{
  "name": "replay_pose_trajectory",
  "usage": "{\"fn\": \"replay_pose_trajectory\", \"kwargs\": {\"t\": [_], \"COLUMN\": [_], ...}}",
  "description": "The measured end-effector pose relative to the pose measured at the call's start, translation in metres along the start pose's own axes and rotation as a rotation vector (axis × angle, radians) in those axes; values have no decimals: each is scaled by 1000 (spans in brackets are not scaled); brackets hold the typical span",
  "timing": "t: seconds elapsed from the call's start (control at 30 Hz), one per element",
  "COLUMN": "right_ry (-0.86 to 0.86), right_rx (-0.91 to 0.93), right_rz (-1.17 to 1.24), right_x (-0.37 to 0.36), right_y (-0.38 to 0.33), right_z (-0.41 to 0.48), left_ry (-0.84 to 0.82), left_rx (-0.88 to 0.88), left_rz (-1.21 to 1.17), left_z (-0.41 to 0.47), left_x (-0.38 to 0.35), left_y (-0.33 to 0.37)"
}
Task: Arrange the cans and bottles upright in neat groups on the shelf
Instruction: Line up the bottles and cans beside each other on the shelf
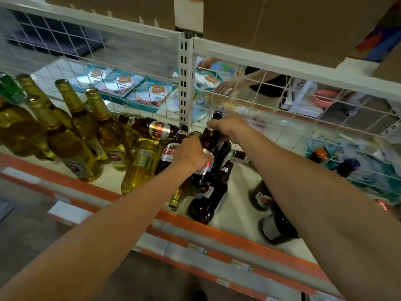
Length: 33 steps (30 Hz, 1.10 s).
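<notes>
At nine o'clock a group of tall clear-glass bottles of golden drink with gold foil necks (pixel 80 135) stands upright on the white shelf with the orange front edge (pixel 227 232). Toward the centre, one golden bottle lying tilted (pixel 141 165) leans among them, beside a brown glass bottle with a red-and-white label (pixel 152 128) lying flat at eleven o'clock of the hands. The left hand (pixel 192 154) is closed around the labelled body of a dark brown bottle (pixel 200 170); just beyond it at one o'clock, the right hand (pixel 227 127) is clamped on the neck of another brown bottle with a blue cap (pixel 211 135), which stands roughly upright against the white wire-mesh back (pixel 282 118). A dark fallen bottle (pixel 209 194) lies below the left hand at six o'clock, its long axis running front to back, neck rearward, so the left hand is nearer. More dark bottles (pixel 277 227) sit under the right forearm.
</notes>
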State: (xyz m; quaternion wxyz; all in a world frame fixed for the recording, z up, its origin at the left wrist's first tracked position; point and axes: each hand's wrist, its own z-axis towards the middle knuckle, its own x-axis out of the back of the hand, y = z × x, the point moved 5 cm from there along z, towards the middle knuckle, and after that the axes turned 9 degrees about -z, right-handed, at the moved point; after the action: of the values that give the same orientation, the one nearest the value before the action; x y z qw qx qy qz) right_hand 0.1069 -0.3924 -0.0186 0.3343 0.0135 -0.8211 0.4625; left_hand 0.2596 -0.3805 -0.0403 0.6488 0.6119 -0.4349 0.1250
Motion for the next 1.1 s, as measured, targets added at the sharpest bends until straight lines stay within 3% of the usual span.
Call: {"fn": "replay_pose_trajectory", "kwargs": {"t": [0.17,0.5,0.8,1.1], "right_ry": [70,223,145,109], "right_rx": [139,234,89,35], "right_rz": [-51,-491,-885,-959], "right_x": [25,84,100,97], "right_y": [-16,-5,51,83], "right_z": [-51,-152,-181,-182], "left_ry": [0,-135,-257,-286], "left_rx": [-40,-225,-222,-256], "left_rz": [-130,-408,-313,-210], "left_z": [-27,-90,-109,-119], "left_x": [12,-24,-103,-131], "left_y": [12,46,47,44]}}
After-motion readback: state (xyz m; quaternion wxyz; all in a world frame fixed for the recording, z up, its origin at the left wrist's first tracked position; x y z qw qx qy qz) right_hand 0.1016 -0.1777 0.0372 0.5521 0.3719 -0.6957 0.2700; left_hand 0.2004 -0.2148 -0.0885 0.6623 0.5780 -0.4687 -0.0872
